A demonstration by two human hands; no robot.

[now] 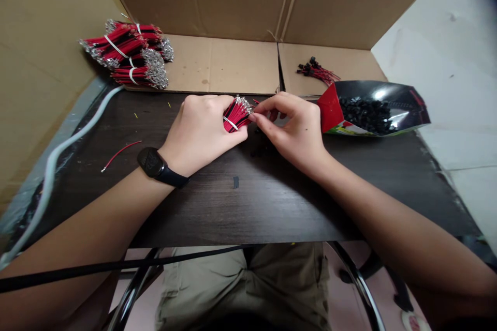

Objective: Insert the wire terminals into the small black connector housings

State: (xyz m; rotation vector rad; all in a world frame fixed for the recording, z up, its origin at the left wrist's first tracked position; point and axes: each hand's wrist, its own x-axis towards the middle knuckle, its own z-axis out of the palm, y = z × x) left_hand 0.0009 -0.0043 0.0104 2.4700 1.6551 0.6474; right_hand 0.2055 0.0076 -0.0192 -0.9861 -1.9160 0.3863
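Observation:
My left hand [207,124], with a black band on its wrist, is wrapped round a bundle of red and black wires [236,116]. A white tie circles the bundle, and its silvery crimped ends point up and to the right. Close beside those ends, my right hand [293,119] pinches thumb and forefinger together on a thin wire [253,113], mostly hidden by the fingertips. Small black pieces [260,150] lie in the shadow under my right hand, too dark to make out well.
Tied wire bundles [132,57] are piled at the back left on cardboard [225,64]. Wires with black connectors [316,70] lie at the back right, behind an opened packet [330,111] of black connector housings [365,111]. A loose red wire [120,154] and a black scrap [236,182] rest on the dark table [217,217].

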